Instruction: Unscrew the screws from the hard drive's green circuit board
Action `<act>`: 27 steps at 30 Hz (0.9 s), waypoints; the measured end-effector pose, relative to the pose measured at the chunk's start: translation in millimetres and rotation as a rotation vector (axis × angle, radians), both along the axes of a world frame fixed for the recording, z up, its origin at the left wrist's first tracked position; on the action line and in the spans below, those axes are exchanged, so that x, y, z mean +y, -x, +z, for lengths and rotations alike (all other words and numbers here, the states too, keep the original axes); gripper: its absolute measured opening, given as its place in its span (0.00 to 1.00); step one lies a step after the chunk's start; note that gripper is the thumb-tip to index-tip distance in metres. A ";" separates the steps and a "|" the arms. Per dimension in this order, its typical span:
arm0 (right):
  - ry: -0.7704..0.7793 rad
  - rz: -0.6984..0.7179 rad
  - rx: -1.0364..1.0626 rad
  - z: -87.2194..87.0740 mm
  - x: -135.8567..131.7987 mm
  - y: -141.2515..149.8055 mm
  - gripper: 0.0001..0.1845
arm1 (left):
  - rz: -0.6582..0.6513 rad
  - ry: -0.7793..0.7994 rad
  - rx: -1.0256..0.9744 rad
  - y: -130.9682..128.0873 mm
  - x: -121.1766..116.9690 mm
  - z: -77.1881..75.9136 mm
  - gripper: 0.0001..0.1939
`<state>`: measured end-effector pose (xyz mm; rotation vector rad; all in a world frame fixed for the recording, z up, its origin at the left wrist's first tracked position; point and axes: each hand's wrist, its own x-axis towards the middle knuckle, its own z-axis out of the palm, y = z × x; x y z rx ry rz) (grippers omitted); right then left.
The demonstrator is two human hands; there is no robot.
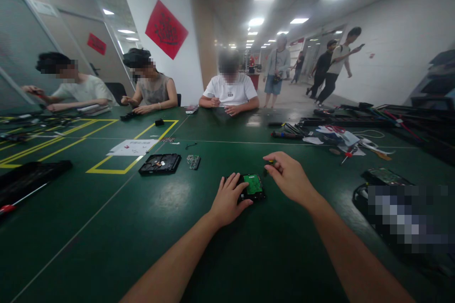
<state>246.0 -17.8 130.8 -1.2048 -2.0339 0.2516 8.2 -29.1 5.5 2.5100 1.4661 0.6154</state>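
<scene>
A hard drive [254, 186] with a green circuit board on its upper face lies on the green table in front of me. My left hand [229, 201] holds it down, the fingers spread over its left part and the thumb along the near edge. Just right of the drive, my right hand [286, 175] is raised with thumb and forefinger pinched on a small black-and-yellow tool [270, 162]. Most of that tool is hidden by the fingers, so its exact kind is unclear. The tool appears apart from the drive.
Farther left are an open black drive casing [159, 164] with small parts inside and a loose circuit board [193, 162]. A paper sheet [132, 147] lies beyond. Cables and tools [343, 139], including a red screwdriver [348, 153], are at right. Several people sit across the table; others stand or walk behind.
</scene>
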 end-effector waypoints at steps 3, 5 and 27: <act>0.014 0.031 0.053 2.8 -2.4 1.2 0.12 | 0.006 -0.006 0.003 -0.1 -0.1 -0.8 0.29; 0.029 0.046 0.062 5.0 -3.8 1.7 0.12 | 0.007 -0.008 0.003 -0.1 -0.2 -1.1 0.29; 0.187 0.007 0.039 14.3 -8.5 -1.0 0.11 | 0.002 0.004 -0.008 0.0 -0.7 1.2 0.29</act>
